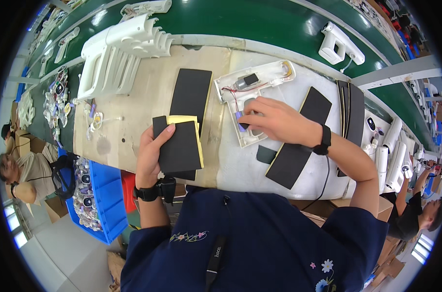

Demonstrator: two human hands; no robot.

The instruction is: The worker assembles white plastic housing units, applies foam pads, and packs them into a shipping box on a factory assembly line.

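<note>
Nearest, our dark-blue shirt [269, 233]. Beyond it, our left hand [150, 151] pinches stacked black pads [179, 153]; our right hand [274, 119], nearer the open white housing [265, 78], curls over its handle; what it pinches we cannot tell. The housing's long axis lies crosswise, just beyond that hand. Open desk [152, 90] extends ahead of the left hand, toward nested white shells [118, 58].

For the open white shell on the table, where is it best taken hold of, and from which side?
Grip the white shell probably by the outer walls near its barrel's right end, coming from the right. It lies open side up, exposing the motor and red wires, which an inside grip could disturb; the right hand partly covers the handle.
</note>
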